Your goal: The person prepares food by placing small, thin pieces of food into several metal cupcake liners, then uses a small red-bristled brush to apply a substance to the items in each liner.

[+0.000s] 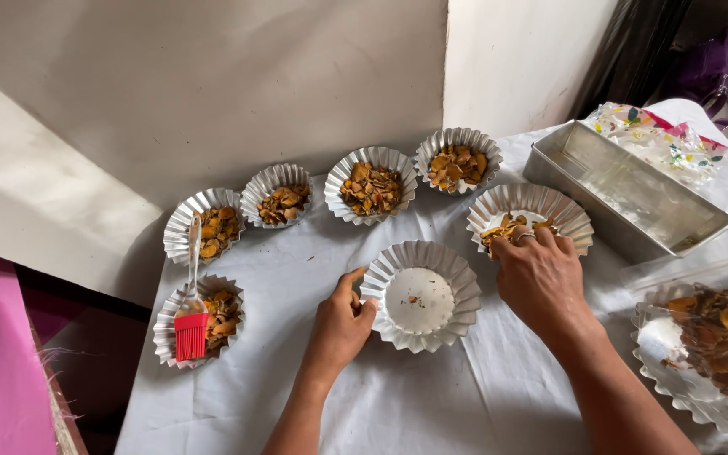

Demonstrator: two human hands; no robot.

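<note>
Head view: left hand pinches fluted foil cup; right hand grips crumbly flakes.

On the tabletop: 4 filled fluted cups arced along the far edge, a 5th nearer left carrying a brush. Near-empty cup at centre, baking tin far right, wide tray near right.

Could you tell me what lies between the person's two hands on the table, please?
In the head view, a nearly empty fluted foil mould sits between left hand and right hand.
</note>
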